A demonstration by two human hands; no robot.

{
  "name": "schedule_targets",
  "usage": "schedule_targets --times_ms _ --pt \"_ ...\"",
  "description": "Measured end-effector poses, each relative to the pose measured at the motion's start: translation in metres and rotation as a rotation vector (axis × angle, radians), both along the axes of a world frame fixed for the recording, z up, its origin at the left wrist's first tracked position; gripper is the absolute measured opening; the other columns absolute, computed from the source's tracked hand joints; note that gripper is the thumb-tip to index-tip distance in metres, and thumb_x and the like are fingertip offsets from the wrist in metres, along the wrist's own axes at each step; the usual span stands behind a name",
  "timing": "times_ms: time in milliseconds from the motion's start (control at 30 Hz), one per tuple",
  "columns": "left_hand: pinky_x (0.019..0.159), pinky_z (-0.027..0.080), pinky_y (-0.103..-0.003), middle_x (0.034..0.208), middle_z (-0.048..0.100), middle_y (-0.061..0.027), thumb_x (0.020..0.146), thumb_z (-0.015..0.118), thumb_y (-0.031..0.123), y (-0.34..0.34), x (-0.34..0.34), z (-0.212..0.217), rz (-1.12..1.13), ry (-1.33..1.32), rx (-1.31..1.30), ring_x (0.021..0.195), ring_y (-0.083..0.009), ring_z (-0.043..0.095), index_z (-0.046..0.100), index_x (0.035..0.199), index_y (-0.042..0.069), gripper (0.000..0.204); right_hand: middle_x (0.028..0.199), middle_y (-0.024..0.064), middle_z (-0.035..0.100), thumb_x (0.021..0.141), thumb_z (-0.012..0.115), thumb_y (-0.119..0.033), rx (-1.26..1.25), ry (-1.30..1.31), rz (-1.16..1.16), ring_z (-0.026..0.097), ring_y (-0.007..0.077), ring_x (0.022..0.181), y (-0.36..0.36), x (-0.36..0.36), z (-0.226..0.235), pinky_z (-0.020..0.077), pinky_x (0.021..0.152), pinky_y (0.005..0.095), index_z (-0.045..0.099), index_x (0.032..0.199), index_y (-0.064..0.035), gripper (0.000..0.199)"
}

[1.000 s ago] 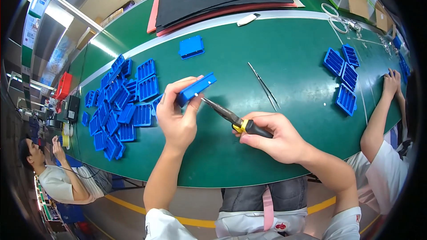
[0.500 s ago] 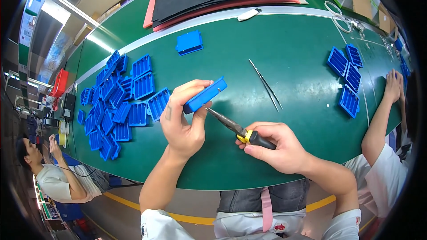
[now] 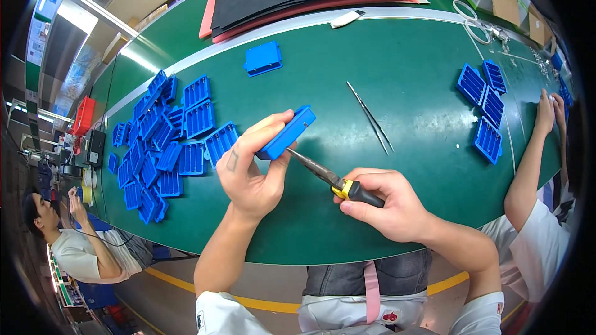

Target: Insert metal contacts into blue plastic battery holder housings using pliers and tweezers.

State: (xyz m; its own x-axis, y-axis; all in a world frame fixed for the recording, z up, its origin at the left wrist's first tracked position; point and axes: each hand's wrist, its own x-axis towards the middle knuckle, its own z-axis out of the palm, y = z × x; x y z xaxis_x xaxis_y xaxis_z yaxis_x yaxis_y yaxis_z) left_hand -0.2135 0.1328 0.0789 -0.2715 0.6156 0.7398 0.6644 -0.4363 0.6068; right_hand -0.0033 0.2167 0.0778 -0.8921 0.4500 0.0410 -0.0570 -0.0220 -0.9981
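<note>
Between the fingers and thumb of my left hand (image 3: pixel 253 170) is a blue plastic battery holder (image 3: pixel 287 134), tilted above the table. My right hand (image 3: pixel 391 205) is closed around the black and yellow handles of long-nose pliers (image 3: pixel 323 175). The pliers' narrow tip reaches the lower edge of the held battery holder, beside my left fingertips; the exact contact is hidden. Left of my left hand lies a heap of similar blue battery holders (image 3: pixel 164 139), most with their open compartments up. Metal tweezers (image 3: pixel 370 118) rest on the table beyond the pliers.
One blue battery holder (image 3: pixel 263 58) lies face down farther back. Several more holders (image 3: pixel 487 140) are grouped at the right, near a co-worker's arms (image 3: pixel 528 161). Black sheets (image 3: pixel 310 0) are stacked at the far side, with a white-handled tool (image 3: pixel 346 19) before them. Another person (image 3: pixel 93 248) sits at left.
My left hand has shifted slightly left and turned the battery holder a little. The pliers have stayed nearly in place at its edge. The co-worker's hands at right have moved slightly.
</note>
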Motion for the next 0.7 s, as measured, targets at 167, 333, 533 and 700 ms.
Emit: schedule_targets --times_ms 167,333,533,700 --pt "0.069 0.059 -0.030 0.108 0.068 -0.0259 0.074 0.066 -0.015 -0.001 0.000 -0.003 -0.007 -0.022 0.007 0.084 -0.0265 0.072 0.060 0.104 -0.003 0.033 0.076 0.0060 0.054 0.088 0.066 -0.007 0.012 -0.007 0.025 0.047 0.0103 0.063 -0.003 0.000 0.001 0.0373 0.055 0.0287 0.060 0.086 0.0055 0.014" --pt "0.075 0.051 -0.028 0.091 0.061 -0.0062 0.086 0.065 -0.005 -0.007 -0.040 0.018 0.500 -0.255 0.082 0.081 -0.0138 0.058 0.056 0.099 -0.001 0.016 0.077 0.0115 0.055 0.087 0.067 -0.006 0.158 -0.026 0.074 0.052 0.0225 0.063 -0.012 0.012 -0.006 0.0411 0.058 0.0336 0.059 0.091 0.0054 0.014" --pt "0.094 0.049 -0.037 0.113 0.065 -0.0216 0.082 0.068 -0.010 -0.018 -0.038 0.016 0.262 -0.176 0.124 0.105 -0.0254 0.063 0.056 0.107 -0.002 0.029 0.089 0.0119 0.064 0.084 0.068 -0.003 0.120 0.039 0.008 0.059 0.0175 0.070 -0.010 0.020 -0.007 0.0452 0.061 0.0292 0.065 0.091 0.0044 0.011" --pt "0.092 0.052 -0.039 0.106 0.068 -0.0220 0.076 0.067 -0.014 -0.011 -0.016 0.001 0.019 -0.092 -0.008 0.104 -0.0312 0.067 0.057 0.102 -0.002 0.030 0.099 0.0138 0.066 0.084 0.066 0.001 0.102 -0.130 0.079 0.065 0.0187 0.089 -0.001 0.020 0.003 0.0505 0.080 0.0287 0.066 0.092 0.0076 0.011"
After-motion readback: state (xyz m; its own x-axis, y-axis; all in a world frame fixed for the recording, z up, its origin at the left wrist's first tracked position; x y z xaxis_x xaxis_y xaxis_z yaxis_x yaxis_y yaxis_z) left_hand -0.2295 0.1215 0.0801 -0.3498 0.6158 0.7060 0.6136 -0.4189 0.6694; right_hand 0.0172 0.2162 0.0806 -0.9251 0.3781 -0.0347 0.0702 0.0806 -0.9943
